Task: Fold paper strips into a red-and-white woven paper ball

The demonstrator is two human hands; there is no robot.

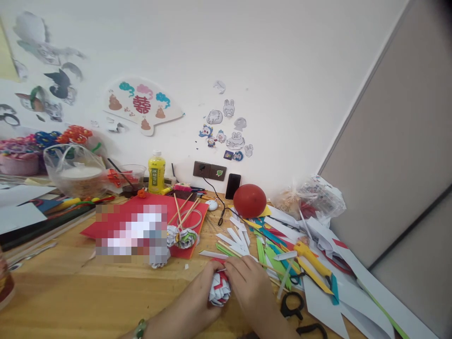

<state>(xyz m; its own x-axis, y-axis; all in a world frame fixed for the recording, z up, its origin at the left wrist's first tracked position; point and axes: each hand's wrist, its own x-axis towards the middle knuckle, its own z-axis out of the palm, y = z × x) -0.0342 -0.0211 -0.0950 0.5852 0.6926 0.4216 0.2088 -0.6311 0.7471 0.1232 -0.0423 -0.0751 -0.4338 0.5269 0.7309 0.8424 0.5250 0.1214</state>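
A small white and red folded-paper ball (219, 288) is between my two hands at the bottom centre. My left hand (199, 296) wraps round its left side, thumb and finger near the top. My right hand (245, 278) lies over its upper right, with the fingers bent together at the red top edge. A thin pale strip or stick shows at the fingertips; which one I cannot tell. More folded-paper balls (187, 238) with wooden sticks (187, 212) lie on red paper (130, 207) ahead to the left.
Paper strips (240, 238), black-handled scissors (292, 303) and a yellow glue gun (312, 258) lie to the right. Farther back are a red balloon (249, 201), a phone (233, 186), a yellow bottle (157, 173) and a plastic bag (76, 174). The table (70, 296) is wooden.
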